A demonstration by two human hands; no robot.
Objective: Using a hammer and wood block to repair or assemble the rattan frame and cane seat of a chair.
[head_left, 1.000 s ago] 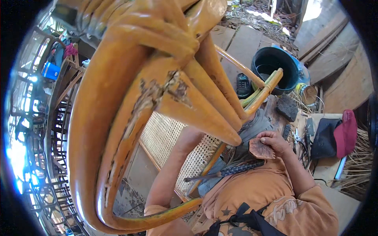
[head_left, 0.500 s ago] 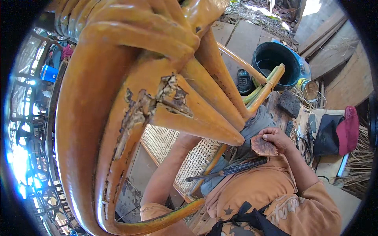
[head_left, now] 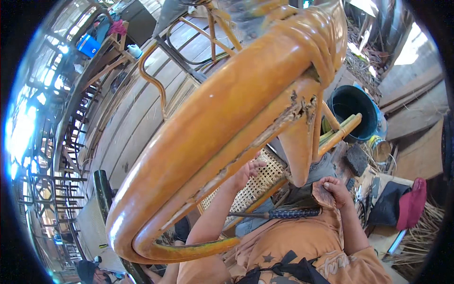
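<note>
A glossy orange-brown rattan furniture frame [head_left: 227,111] looms close across the view, its surface cracked and peeling along one pole. Behind its lower pole, my left hand [head_left: 248,173] is open, fingers apart, above a woven cane panel [head_left: 252,190]; the frame covers part of it. Over my lap, my right hand [head_left: 336,188] is closed on a flat reddish-brown piece [head_left: 322,196] with angled edges, which may be sandpaper. Below it, across my lap, lies a thin metal-shafted tool [head_left: 293,213] with a dark wrapped handle.
A dark bucket [head_left: 347,102] stands beyond the bundled rattan poles [head_left: 344,133]. At right are a dark porous block [head_left: 355,159], a black and maroon cloth item [head_left: 410,203] and dry strands [head_left: 418,241]. A person [head_left: 90,272] shows at lower left, near stacked dark frames [head_left: 52,189].
The view has shifted, and the rattan frame now slants more across it. My left hand has come into sight with fingers spread. My right hand still grips the flat piece.
</note>
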